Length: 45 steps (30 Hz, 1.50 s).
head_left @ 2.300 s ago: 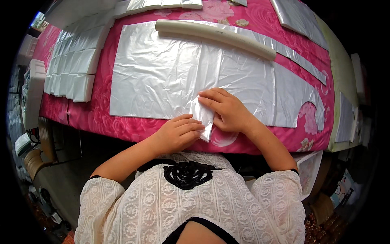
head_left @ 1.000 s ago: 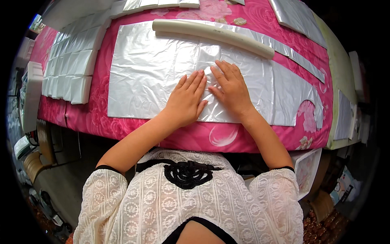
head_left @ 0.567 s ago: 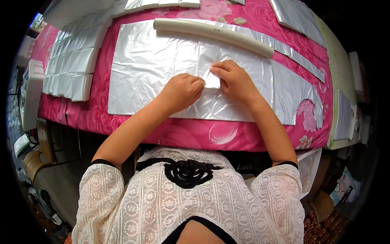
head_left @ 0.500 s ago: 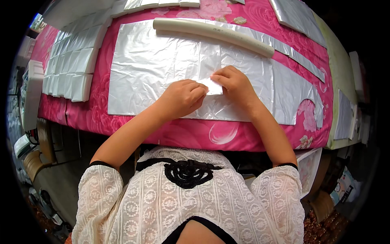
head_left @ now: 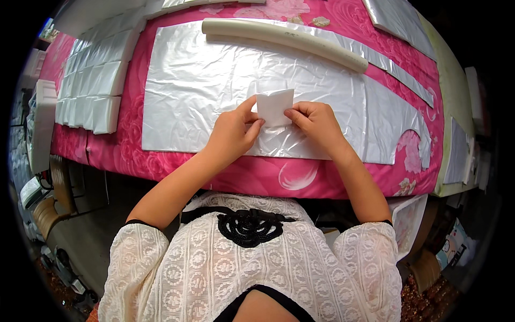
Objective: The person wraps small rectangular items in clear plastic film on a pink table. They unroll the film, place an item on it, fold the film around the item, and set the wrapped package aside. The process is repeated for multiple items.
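A small folded square of thin white plastic film [head_left: 276, 110] is held up between my two hands, its upper edge slightly parted. My left hand [head_left: 234, 129] pinches its left edge, thumb and fingers closed on it. My right hand [head_left: 318, 123] grips the right edge between thumb and fingers. Beneath both hands lie large flat sheets of shiny whitish plastic film [head_left: 188, 102], creased and with a curved cut-out at the right end. Across the far part of these sheets rests a long cream-coloured tube [head_left: 284, 38].
Rows of folded white plastic packets [head_left: 99, 80] stand at the left on the pink floral tablecloth [head_left: 241, 180]. A narrow film strip [head_left: 407, 87] lies beyond the tube's right end. More silvery sheets [head_left: 399, 24] lie far right, and a white bin [head_left: 410, 222] sits below the table edge.
The folded film has been lifted and turned upright, now showing as a square. My left hand has turned and opened around its edge; my right hand has slid down along its side.
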Motion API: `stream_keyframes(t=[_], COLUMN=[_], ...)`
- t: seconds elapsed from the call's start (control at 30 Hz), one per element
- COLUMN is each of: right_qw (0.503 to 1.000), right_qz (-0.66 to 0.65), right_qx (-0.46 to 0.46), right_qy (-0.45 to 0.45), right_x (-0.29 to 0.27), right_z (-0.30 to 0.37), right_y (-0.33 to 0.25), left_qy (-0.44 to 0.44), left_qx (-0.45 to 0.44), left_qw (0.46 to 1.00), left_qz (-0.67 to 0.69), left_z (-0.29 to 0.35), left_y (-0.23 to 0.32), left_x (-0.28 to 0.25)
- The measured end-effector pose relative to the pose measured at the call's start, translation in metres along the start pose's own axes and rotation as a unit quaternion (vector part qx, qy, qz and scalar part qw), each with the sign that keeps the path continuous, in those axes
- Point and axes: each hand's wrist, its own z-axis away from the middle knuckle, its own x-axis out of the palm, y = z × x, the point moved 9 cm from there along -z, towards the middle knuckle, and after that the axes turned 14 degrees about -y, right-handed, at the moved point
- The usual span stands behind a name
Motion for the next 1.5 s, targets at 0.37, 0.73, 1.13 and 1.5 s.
stream_keyframes(t=[0.37,0.73,1.13,1.5], right_qw=[0.979,0.986,0.891,0.921], right_qz=[-0.074,-0.041,0.388,0.341], right_qx=[0.160,0.138,-0.181,-0.179], right_qy=[-0.100,-0.078,0.153,-0.057], right_x=[-0.001,-0.001,0.002,0.148], right_z=[-0.033,-0.033,0.008,-0.025], right_y=[0.013,0.015,-0.069,-0.077], left_qy=[0.042,0.034,0.094,0.013], left_qx=[-0.023,0.114,0.201,-0.260], left_qw=[0.992,0.899,0.944,0.893], left_qz=[-0.118,-0.421,-0.246,0.367], left_z=[-0.012,-0.028,0.002,0.189], left_y=[0.020,0.023,0.032,-0.103], left_x=[-0.020,0.041,0.012,0.008])
